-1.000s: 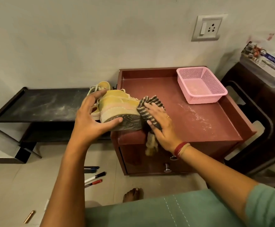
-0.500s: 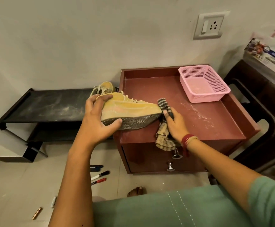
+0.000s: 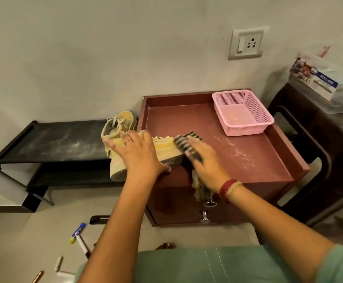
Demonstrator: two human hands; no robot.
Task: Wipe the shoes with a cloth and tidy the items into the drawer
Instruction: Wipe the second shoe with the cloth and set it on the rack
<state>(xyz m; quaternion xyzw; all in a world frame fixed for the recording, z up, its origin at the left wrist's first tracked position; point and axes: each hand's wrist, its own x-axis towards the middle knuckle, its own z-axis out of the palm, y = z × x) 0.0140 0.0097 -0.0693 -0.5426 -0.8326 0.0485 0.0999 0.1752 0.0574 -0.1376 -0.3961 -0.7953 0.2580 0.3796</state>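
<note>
Head view: marker pens [image 3: 78, 232] are left on the floor left of the red-brown wooden cabinet [image 3: 248, 160], its drawer [image 3: 178, 211] unopened. At its left edge a tan canvas shoe [image 3: 164, 148] is clasped by the left hand [image 3: 138, 158], fingers curled round it, and wiped with a striped cloth [image 3: 187, 142] under the right hand [image 3: 205, 162], whose grip is blurred.

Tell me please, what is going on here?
A person is wiping a yellow shoe at the front left corner of the cabinet. The left hand holds the shoe, and the right hand presses a striped cloth on its toe end. The second shoe sits behind on the black rack. A pink basket stands on the cabinet. The drawers are shut, and pens lie on the floor, not yet tidied.
</note>
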